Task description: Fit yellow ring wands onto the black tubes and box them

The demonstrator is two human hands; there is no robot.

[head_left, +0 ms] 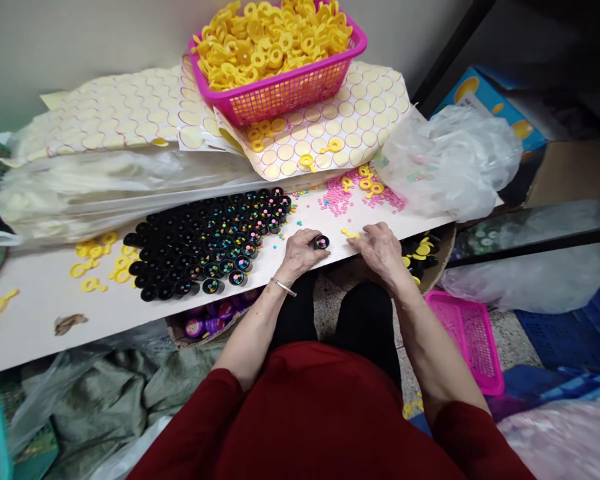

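My left hand (301, 252) is closed around a small black cup (322, 243) near the table's front edge. Pink and other coloured beads show in the cup's open top. Just to the right, my right hand (379, 252) has its fingers bent together at the end of a small yellow plastic piece (349, 233), which looks pinched at its tip. Left of my hands, many black cups (213, 270) stand in close rows, several with coloured beads inside. Loose pink beads (336, 197) lie scattered beyond my right hand, with a few yellow ringed pieces (365, 183) among them.
A pink basket (285, 100) heaped with yellow pieces stands on dotted sheets (130, 110) at the back. Clear plastic bags (450, 160) bulge on the right. More yellow rings (95, 250) lie left. Below are a box of purple items (213, 325) and a pink tray (493, 363).
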